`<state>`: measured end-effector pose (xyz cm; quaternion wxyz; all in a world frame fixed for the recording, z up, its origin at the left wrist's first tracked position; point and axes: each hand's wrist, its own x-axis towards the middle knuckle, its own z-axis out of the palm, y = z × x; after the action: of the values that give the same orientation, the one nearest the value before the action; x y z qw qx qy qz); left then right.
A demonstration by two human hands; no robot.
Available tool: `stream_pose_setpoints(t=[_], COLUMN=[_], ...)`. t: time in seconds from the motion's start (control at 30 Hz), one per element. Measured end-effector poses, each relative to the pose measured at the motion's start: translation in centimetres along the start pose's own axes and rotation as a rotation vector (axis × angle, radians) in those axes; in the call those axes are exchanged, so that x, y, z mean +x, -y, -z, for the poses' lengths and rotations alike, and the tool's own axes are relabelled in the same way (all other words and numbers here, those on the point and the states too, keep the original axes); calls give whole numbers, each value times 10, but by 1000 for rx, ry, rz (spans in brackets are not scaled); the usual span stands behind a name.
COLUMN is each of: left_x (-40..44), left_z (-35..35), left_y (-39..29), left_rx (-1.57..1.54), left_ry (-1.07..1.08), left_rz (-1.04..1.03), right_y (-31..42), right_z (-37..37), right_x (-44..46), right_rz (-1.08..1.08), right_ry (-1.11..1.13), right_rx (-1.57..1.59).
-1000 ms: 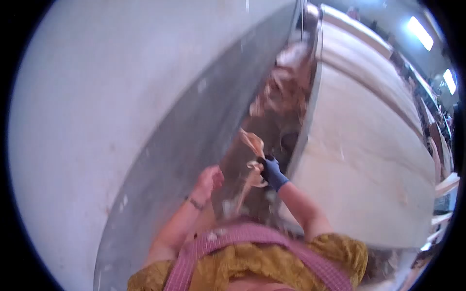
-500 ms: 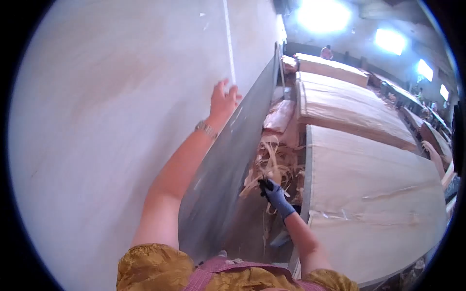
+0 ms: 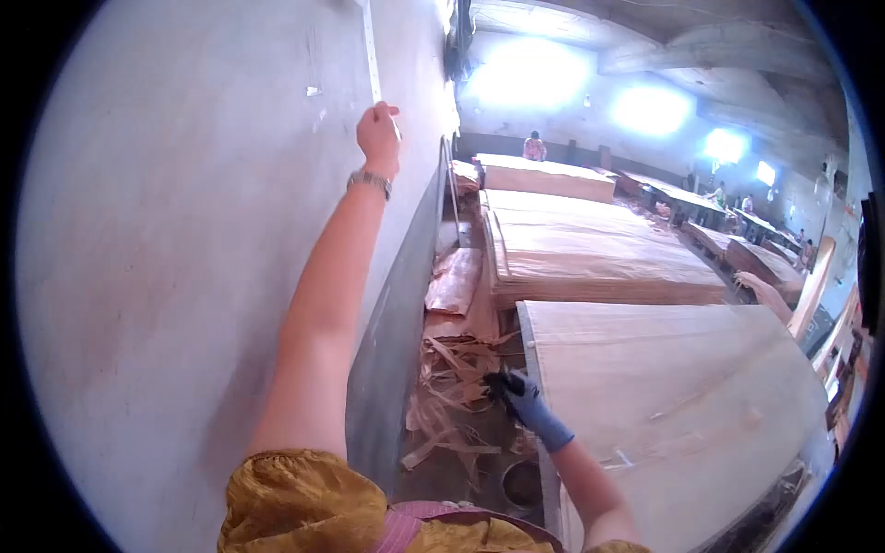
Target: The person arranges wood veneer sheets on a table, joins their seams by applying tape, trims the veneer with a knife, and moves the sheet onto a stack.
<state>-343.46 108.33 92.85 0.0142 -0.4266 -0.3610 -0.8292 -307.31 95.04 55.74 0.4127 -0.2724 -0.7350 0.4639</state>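
My left hand (image 3: 378, 143), bare and with a metal-band watch (image 3: 370, 182) at the wrist, is raised against the pale wall (image 3: 203, 203). Its fingers are closed at the lower end of a narrow white strip (image 3: 371, 60) that runs up the wall. My right hand (image 3: 524, 402) wears a blue-grey glove with dark fingers. It hangs low beside the near stack of wood veneer sheets (image 3: 664, 369), over wood scraps. Its fingers are curled in; what they hold, if anything, is too dark to make out.
Torn veneer strips (image 3: 442, 396) litter the floor between wall and stacks. A second veneer stack (image 3: 590, 244) and a third stack (image 3: 544, 180) stand farther back. A person (image 3: 534, 147) is behind the farthest stack. Long boards (image 3: 813, 286) lean at the right.
My left hand has risen along the wall and closed at the strip's lower end; its fingers were apart before. The view has tilted up. My right hand stays low by the near stack.
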Motion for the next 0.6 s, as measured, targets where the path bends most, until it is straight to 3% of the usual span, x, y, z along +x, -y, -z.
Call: stream_pose_setpoints(t=[0.03,0.13,0.23,0.3,0.37,0.5,0.6], left_x=[-24,-88,-145,-177,-212,-277,-316], left_z=[5,27,54,75,89,121,147], left_y=[-24,-55,-54,-53,-56,-29,-5], left_rx=[-143,-382,-556,-652,-711,-784,-844], left_ry=[85,169,293,365,387,535,616], left_rz=[116,418,585,723,832,908,1082], right_y=[22,61,120,192,208,267,269], right_z=[-2,-3,-16,-22,-39,-67,-74], right_x=[17,98,177,200,255,280,275], right_rz=[-27,281,501,301,386,249,251], right_ry=[-18,-119,-177,-73,161,529,457], right_rx=[6,107,249,170,415,539,559])
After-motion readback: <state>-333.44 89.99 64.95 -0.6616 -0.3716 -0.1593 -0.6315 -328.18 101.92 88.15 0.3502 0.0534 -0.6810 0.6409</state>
